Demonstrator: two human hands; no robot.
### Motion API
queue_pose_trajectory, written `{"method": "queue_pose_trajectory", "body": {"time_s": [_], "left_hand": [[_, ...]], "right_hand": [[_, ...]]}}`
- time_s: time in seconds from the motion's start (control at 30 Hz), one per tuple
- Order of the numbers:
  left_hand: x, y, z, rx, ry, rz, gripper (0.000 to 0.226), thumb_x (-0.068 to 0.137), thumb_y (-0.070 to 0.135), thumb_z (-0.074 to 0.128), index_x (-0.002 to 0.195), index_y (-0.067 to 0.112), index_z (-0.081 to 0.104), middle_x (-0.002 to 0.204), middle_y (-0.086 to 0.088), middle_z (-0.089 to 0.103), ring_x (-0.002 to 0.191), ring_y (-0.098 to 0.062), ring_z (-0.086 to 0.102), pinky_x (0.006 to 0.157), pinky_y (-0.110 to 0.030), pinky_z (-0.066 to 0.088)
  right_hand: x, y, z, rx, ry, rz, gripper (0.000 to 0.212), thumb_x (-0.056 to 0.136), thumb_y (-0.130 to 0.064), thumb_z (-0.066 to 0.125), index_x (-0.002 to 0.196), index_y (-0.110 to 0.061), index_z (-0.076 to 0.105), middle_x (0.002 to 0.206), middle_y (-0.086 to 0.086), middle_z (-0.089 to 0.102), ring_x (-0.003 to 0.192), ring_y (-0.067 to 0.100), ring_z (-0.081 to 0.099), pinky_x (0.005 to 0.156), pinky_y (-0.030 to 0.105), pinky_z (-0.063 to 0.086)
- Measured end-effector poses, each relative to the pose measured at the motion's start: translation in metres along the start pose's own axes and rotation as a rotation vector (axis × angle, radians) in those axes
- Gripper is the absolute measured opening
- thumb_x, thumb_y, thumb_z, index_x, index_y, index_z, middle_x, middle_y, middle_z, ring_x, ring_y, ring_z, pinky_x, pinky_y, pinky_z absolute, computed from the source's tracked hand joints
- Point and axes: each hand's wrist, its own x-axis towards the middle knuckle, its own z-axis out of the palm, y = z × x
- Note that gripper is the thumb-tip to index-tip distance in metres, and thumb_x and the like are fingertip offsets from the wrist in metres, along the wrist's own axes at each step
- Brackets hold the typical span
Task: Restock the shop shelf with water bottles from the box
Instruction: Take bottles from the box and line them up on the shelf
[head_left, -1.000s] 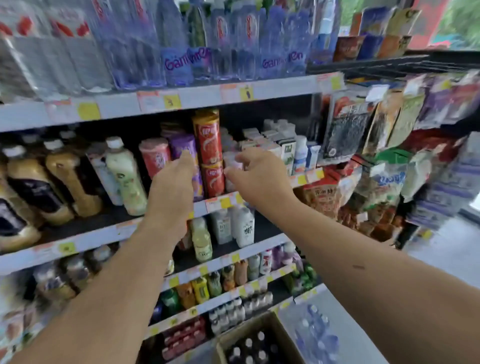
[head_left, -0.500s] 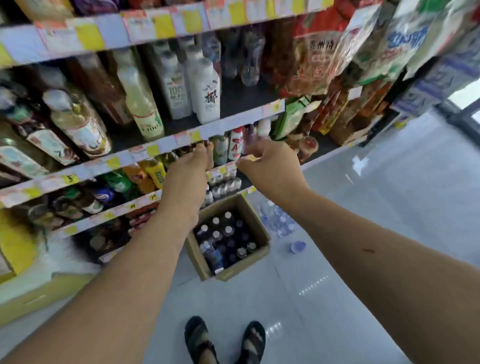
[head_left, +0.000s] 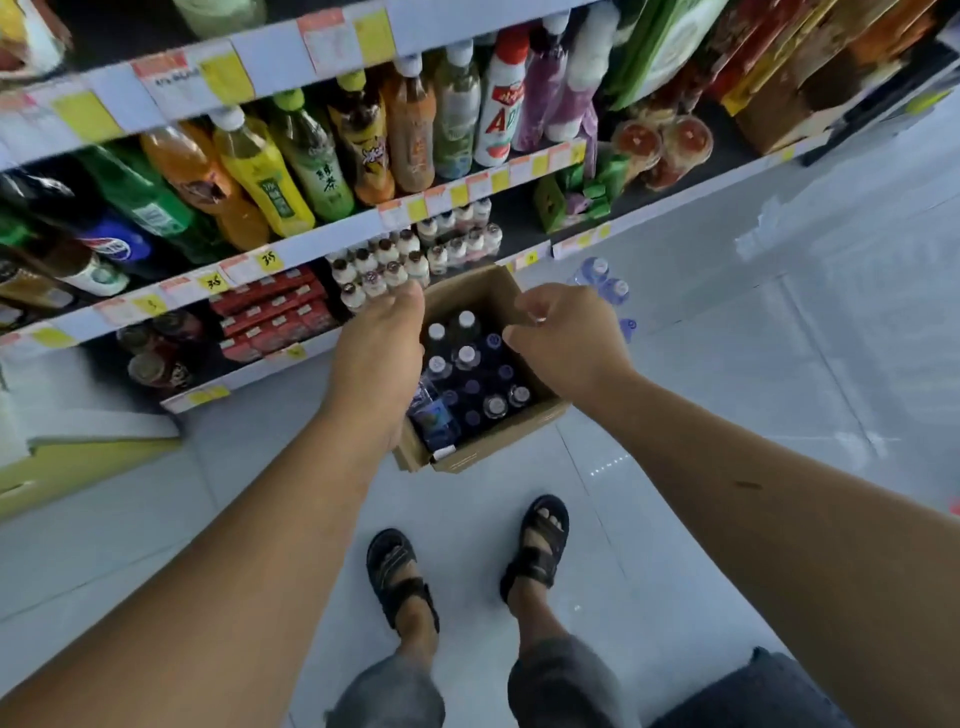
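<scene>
Left hand (head_left: 376, 358) hangs over the left edge of the cardboard box (head_left: 496, 449), back of hand to the camera, fingers loosely curled and together, empty. Right hand (head_left: 569, 338) is over the box's right rim, fingers curled inward toward the thumb; something small and pale glints at the fingertips (head_left: 537, 317), too blurred to identify, so can't tell if it's pinching anything. Neither hand touches a bottle.

Nearest the camera: two feet in black sandals (head_left: 540, 545) on the pale tiled floor (head_left: 779, 389), grey shorts at the frame bottom.

Box sits on the floor just ahead of the feet, top open, against the base of the shelf unit. Water bottles (head_left: 467, 356) stand upright inside, caps up, tightly packed; one bottle (head_left: 431, 415) at the near-left corner is tilted, label showing. More water bottles (head_left: 605, 280) lie on the floor just past the box's right side, partly hidden by the right hand.

Beyond the box: bottom shelf has red cartons (head_left: 270, 317) and small white bottles with dark caps (head_left: 384, 267). Next shelf up (head_left: 457, 192) carries tall soft-drink and tea bottles, orange, yellow, green, with price tags along the edge. Snack packs fill the upper right.
</scene>
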Motion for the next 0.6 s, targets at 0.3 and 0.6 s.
{"method": "queue_pose_trajectory", "body": {"time_s": [0.3,0.6], "left_hand": [[0.077,-0.081,0.024,-0.065,0.168,-0.17,0.049,0.087,0.067,0.043,0.11,0.03,0.066,0.114,0.01,0.066,0.109,-0.016,0.063,0.101,-0.054,0.046],[0.139,-0.138,0.028,-0.195,0.227,-0.223,0.037,0.098,0.061,0.04,0.102,0.032,0.062,0.104,0.012,0.066,0.103,-0.012,0.065,0.095,-0.051,0.05]], "right_hand": [[0.09,0.088,0.1,-0.129,-0.246,0.0,0.032,0.088,-0.023,0.066,0.119,-0.017,0.067,0.113,0.005,0.07,0.104,0.025,0.064,0.079,0.023,0.045],[0.133,0.136,0.237,-0.179,-0.509,0.015,0.035,0.081,-0.037,0.072,0.104,-0.014,0.061,0.096,0.004,0.065,0.096,0.027,0.061,0.071,0.029,0.043]]}}
